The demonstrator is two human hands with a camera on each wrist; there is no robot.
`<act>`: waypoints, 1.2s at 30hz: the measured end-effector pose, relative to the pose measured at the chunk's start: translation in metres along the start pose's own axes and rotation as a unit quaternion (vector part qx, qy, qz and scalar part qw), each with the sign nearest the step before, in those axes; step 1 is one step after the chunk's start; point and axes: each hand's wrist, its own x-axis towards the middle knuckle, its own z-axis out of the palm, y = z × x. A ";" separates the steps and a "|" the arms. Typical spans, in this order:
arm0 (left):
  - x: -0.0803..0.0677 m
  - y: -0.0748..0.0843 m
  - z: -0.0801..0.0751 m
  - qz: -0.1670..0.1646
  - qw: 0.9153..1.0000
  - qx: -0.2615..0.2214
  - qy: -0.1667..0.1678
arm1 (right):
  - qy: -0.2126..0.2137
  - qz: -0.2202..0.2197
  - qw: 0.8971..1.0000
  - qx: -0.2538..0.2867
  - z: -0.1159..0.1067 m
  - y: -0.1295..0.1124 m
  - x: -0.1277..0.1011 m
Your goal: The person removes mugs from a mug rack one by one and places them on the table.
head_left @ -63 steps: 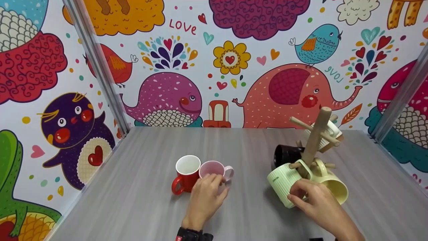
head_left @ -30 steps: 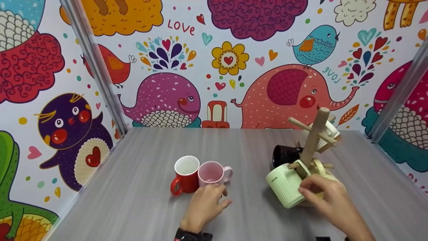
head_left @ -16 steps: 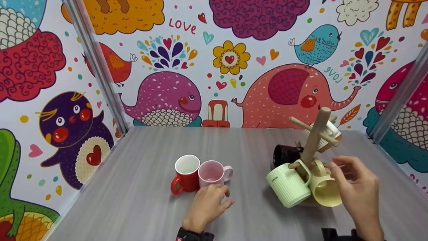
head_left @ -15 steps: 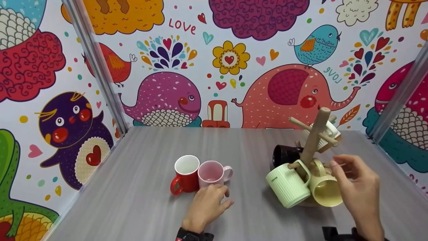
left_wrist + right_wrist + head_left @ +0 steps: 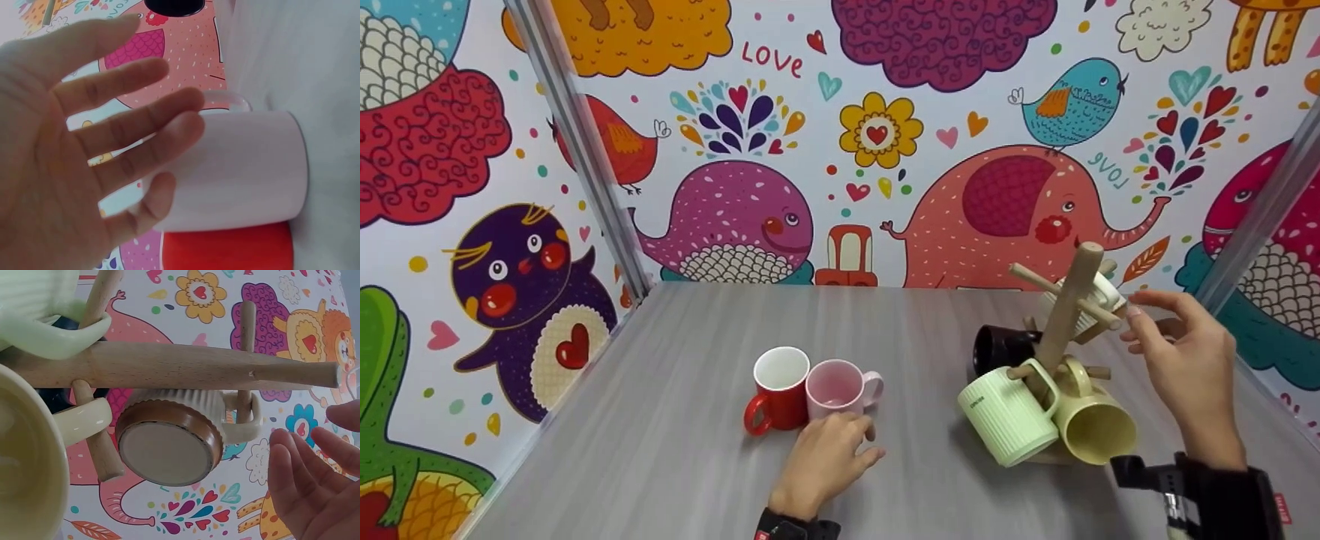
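A wooden mug tree stands at the right of the table with mugs on its pegs: light green, pale yellow, black, and a white ribbed mug with a brown base band. My right hand is beside the white mug, fingers loosely bent and holding nothing; the right wrist view shows a gap between its fingertips and that mug's handle. My left hand lies in front of a pink mug, fingers relaxed and spread near its side. A red mug stands against the pink one.
The grey table meets a back wall printed with cartoon animals. Metal posts stand at the left and right corners. Two upper pegs of the mug tree stick out toward the left and front.
My right hand has moved from the green and yellow mugs outward and up to the white mug's side. The left hand has drawn slightly back from the pink mug's mouth. The mugs stay put.
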 end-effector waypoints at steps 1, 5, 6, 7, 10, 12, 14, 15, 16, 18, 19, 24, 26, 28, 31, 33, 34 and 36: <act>0.000 0.000 0.000 -0.001 1.000 0.000 -0.002 | -0.008 -0.005 1.000 -0.004 0.001 0.001 0.001; 0.000 -0.001 -0.001 0.000 1.000 0.004 -0.001 | -0.028 -0.014 0.999 -0.004 0.003 0.002 0.005; 0.000 -0.001 -0.001 0.001 1.000 0.006 0.000 | -0.034 -0.011 0.999 -0.003 0.003 0.003 0.006; 0.000 -0.001 -0.001 0.003 1.000 0.007 0.003 | -0.040 -0.008 0.999 0.002 0.003 0.003 0.008; 0.000 -0.001 0.001 0.005 1.000 0.008 0.006 | -0.060 0.002 0.998 0.026 0.003 0.004 0.013; 0.000 -0.001 0.001 0.005 1.000 0.007 0.006 | -0.074 0.013 0.996 0.048 0.005 0.006 0.017; 0.000 -0.001 0.001 0.005 1.000 0.008 0.006 | -0.092 0.025 0.993 0.071 0.006 0.008 0.022; 0.000 -0.001 0.001 0.006 1.000 0.008 0.007 | -0.103 0.031 0.991 0.082 0.008 0.010 0.024; 0.000 -0.001 0.001 0.006 1.000 0.008 0.008 | -0.116 0.040 0.988 0.096 0.009 0.011 0.027; 0.000 -0.002 0.001 0.007 1.000 0.009 0.009 | -0.139 0.054 0.981 0.127 0.011 0.014 0.033; 0.000 -0.002 0.001 0.007 1.000 0.009 0.009 | -0.148 0.060 0.977 0.140 0.013 0.014 0.036; -0.001 -0.003 0.001 0.011 1.000 0.009 0.012 | -0.168 0.059 0.973 0.143 0.017 0.016 0.045; -0.002 -0.004 0.001 0.016 1.000 0.012 0.016 | -0.173 0.050 0.974 0.136 0.018 0.016 0.047; -0.002 -0.004 0.001 0.020 1.000 0.014 0.018 | -0.176 0.042 0.974 0.139 0.020 0.016 0.047; -0.001 -0.004 0.001 0.020 1.000 0.010 0.013 | -0.178 0.031 0.973 0.141 0.022 0.016 0.047; -0.001 -0.003 0.000 0.017 1.000 0.006 0.008 | -0.178 0.026 0.974 0.138 0.022 0.016 0.046; 0.000 -0.003 0.000 0.015 1.000 0.004 0.005 | -0.178 0.025 0.975 0.134 0.022 0.017 0.046; 0.000 -0.003 0.000 0.014 1.000 0.003 0.002 | -0.179 0.026 0.975 0.128 0.022 0.017 0.046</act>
